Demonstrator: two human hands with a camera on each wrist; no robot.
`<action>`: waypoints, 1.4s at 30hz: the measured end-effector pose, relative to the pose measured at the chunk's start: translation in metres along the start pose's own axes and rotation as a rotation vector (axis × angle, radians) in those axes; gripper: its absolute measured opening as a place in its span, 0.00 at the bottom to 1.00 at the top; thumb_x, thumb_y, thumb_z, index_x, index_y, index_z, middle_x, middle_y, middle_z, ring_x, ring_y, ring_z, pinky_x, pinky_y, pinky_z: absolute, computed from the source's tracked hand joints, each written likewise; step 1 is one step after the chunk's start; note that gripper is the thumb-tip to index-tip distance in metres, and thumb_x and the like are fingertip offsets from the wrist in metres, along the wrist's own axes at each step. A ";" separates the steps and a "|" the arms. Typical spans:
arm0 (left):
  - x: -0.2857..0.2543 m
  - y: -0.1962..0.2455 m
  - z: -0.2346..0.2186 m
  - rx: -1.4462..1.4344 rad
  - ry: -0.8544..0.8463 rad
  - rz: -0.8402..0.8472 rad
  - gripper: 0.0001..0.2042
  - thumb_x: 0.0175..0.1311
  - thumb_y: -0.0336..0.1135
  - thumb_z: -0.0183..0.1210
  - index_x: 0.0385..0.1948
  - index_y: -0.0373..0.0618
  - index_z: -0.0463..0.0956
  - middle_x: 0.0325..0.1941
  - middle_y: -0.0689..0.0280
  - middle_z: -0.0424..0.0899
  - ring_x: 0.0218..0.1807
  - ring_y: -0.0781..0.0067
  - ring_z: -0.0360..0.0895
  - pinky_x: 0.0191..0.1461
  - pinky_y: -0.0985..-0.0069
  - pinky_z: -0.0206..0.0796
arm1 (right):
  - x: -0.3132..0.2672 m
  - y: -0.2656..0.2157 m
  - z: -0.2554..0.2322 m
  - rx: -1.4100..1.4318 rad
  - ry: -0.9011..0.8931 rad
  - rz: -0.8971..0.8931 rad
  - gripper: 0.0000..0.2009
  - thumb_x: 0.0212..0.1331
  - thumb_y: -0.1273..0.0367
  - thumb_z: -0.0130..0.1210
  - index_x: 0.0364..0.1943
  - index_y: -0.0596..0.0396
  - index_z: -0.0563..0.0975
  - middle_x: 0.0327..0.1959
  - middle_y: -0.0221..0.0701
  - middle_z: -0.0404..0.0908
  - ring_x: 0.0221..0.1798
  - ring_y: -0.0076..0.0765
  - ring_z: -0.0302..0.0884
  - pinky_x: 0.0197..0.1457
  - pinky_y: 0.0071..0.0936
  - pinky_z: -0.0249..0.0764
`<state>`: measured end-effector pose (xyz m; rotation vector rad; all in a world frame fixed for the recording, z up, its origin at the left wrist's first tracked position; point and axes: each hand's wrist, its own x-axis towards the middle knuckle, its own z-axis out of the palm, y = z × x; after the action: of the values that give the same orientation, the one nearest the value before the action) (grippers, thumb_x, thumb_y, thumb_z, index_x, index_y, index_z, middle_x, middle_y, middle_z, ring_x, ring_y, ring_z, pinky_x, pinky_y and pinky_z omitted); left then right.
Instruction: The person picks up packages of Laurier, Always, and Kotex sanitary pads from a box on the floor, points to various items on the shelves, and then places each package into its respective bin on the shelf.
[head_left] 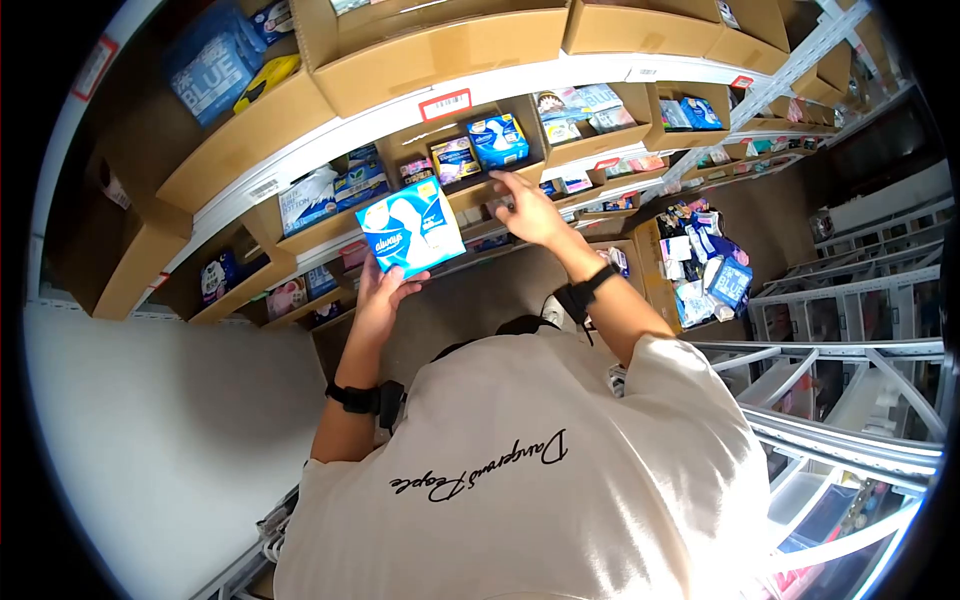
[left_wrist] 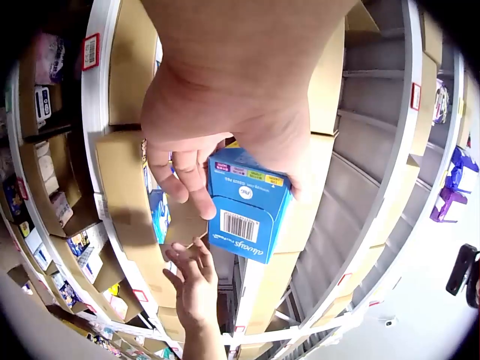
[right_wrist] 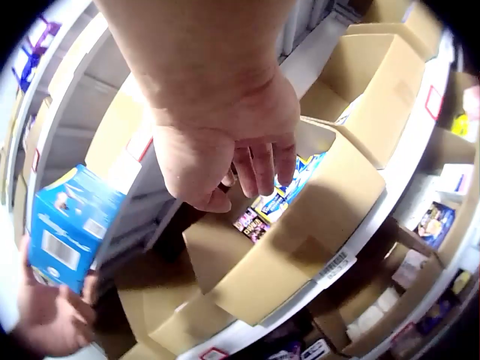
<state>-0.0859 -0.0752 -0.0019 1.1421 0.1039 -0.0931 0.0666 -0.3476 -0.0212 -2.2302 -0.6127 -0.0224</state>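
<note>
My left hand [head_left: 382, 298] grips a blue and white box of Always sanitary pads [head_left: 418, 232] by its lower edge, its front face up in the head view. From the left wrist, fingers and thumb lie on both sides of the pad box [left_wrist: 244, 206], whose barcode end shows. My right hand [head_left: 538, 215], holding nothing, hovers at the front of a cardboard bin [right_wrist: 292, 259] with fingers loosely bent. In that bin stand a blue pad pack [head_left: 498, 142] and a purple and yellow pack [head_left: 455, 160].
Cardboard bins with sanitary packs line the white shelves ahead, including a blue pack [head_left: 212, 78] at upper left. At right a large carton [head_left: 655, 265] of loose packs sits on the floor. A metal rack [head_left: 850, 420] stands along the right side, a white panel [head_left: 150, 430] at left.
</note>
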 end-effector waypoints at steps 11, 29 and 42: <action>-0.033 0.009 -0.025 0.156 -0.021 -0.011 0.33 0.65 0.48 0.59 0.66 0.44 0.55 0.55 0.57 0.78 0.51 0.60 0.80 0.52 0.68 0.72 | 0.040 0.028 0.047 -0.626 -0.272 0.076 0.24 0.54 0.56 0.55 0.55 0.49 0.74 0.57 0.38 0.75 0.65 0.46 0.68 0.71 0.46 0.56; -0.008 0.020 0.018 0.122 0.146 0.045 0.27 0.64 0.40 0.60 0.61 0.43 0.59 0.55 0.61 0.76 0.52 0.68 0.78 0.53 0.71 0.70 | 0.099 0.017 0.023 -0.522 0.139 0.453 0.57 0.42 0.47 0.70 0.71 0.62 0.48 0.63 0.55 0.61 0.67 0.61 0.58 0.70 0.45 0.60; 0.051 0.034 0.087 0.046 0.199 0.362 0.23 0.67 0.33 0.59 0.59 0.39 0.60 0.56 0.60 0.71 0.59 0.74 0.68 0.63 0.73 0.60 | -0.068 -0.123 -0.019 0.012 0.426 -0.114 0.56 0.30 0.63 0.74 0.67 0.64 0.50 0.58 0.51 0.58 0.62 0.56 0.58 0.66 0.50 0.58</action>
<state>-0.0279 -0.1417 0.0585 1.1976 0.0700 0.3418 -0.0430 -0.3214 0.0643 -2.0861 -0.4989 -0.5353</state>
